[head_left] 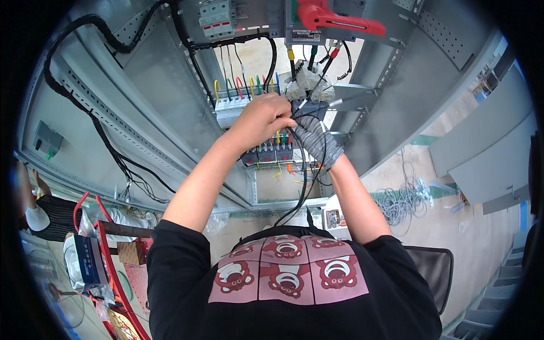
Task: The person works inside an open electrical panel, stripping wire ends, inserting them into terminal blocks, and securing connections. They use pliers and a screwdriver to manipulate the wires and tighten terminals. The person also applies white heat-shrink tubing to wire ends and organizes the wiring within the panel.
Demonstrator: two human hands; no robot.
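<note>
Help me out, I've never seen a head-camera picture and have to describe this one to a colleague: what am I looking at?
There is no machine arm here, just a person's own hands. The single picture comes from a wide fisheye camera on their head, looking down, so straight edges bend. The black shirt at the bottom is the wearer's own.

The left hand is bare; the right hand wears a grey glove. They meet inside an open grey cabinet. The left pinches thin black wires; the right's exact grip is partly hidden. Above are coloured wires and a red handle. A loose grey coil lies on the floor at right.
</note>
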